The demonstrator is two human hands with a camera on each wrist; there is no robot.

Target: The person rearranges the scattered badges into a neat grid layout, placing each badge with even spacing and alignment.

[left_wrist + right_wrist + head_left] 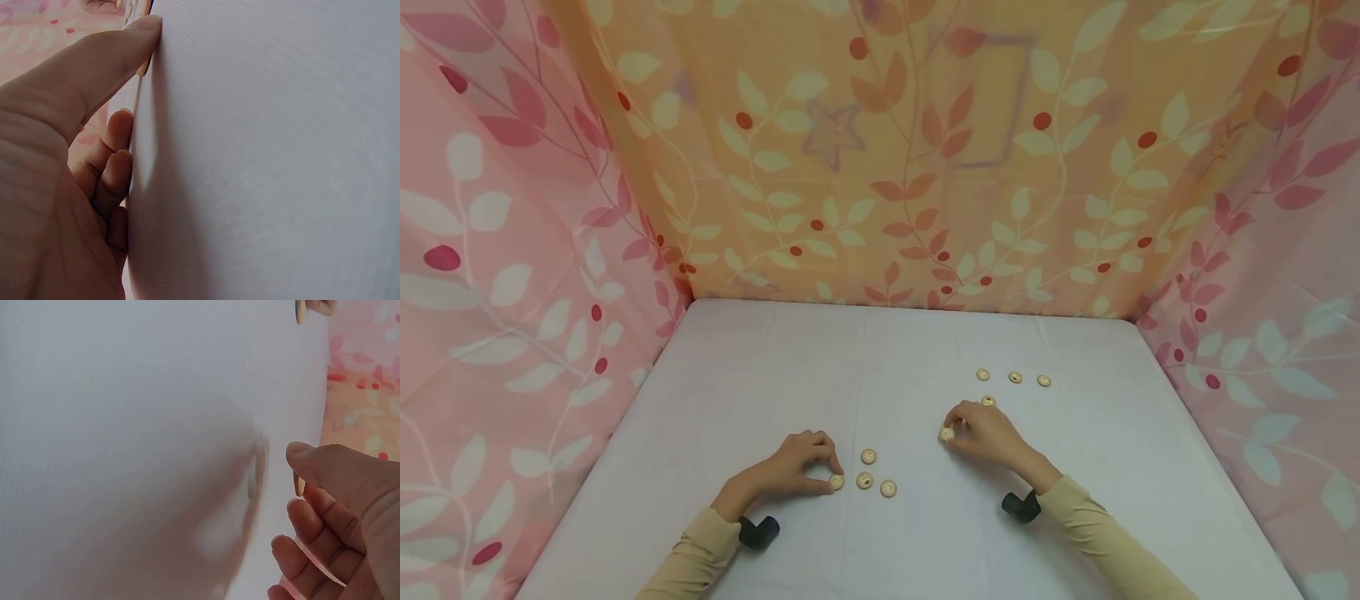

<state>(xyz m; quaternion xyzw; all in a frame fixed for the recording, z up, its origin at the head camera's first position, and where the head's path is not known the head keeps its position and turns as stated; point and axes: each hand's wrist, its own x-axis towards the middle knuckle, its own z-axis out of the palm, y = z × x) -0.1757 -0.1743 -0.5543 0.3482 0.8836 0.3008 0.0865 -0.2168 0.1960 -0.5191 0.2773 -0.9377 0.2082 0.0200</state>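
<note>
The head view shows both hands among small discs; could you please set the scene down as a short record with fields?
Left hand: pinches one disc
Right hand: pinches another disc
Beside left hand: three loose discs
Beyond right hand: four loose discs, the nearest right by the hand
Table: white
Backdrop: leaf-patterned, orange at back, pink at sides
Sleeves: pale yellow

Cream discs (888, 488), white tabletop (760, 375), beige sleeves (1097, 525), leaf-patterned orange and pink curtains (850, 187)
</note>
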